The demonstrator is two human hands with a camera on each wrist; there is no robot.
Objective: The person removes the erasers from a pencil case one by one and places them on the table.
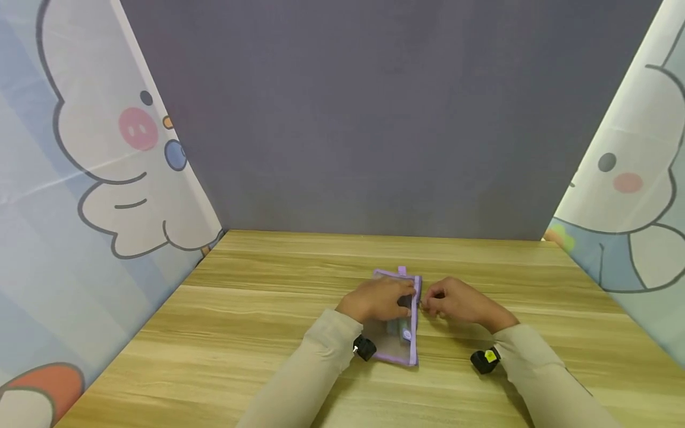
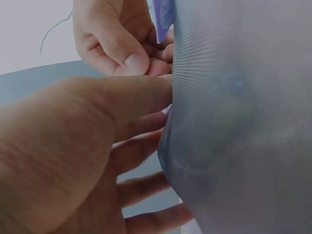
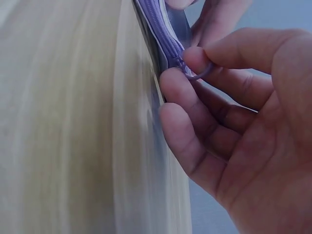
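A clear zip pouch (image 1: 393,351) with lavender edging lies on the wooden table, some small items showing dimly through it. My left hand (image 1: 377,299) is over its upper half, thumb and fingers at the zipper side. In the left wrist view those fingers (image 2: 141,151) reach the pouch's translucent sheet (image 2: 219,146), tips partly hidden behind it. On the right of the pouch, my right hand (image 1: 455,302) pinches a purple looped zipper pull (image 3: 202,73) between thumb and index finger. The zipper's purple teeth (image 3: 158,22) run up from the pull in the right wrist view.
The wood-grain table (image 1: 241,321) extends around the pouch on all sides. A dark grey panel (image 1: 348,119) stands at its back edge. Cartoon-printed cloths (image 1: 107,148) hang on the left and right. A lavender tab (image 1: 402,270) sticks out at the pouch's far end.
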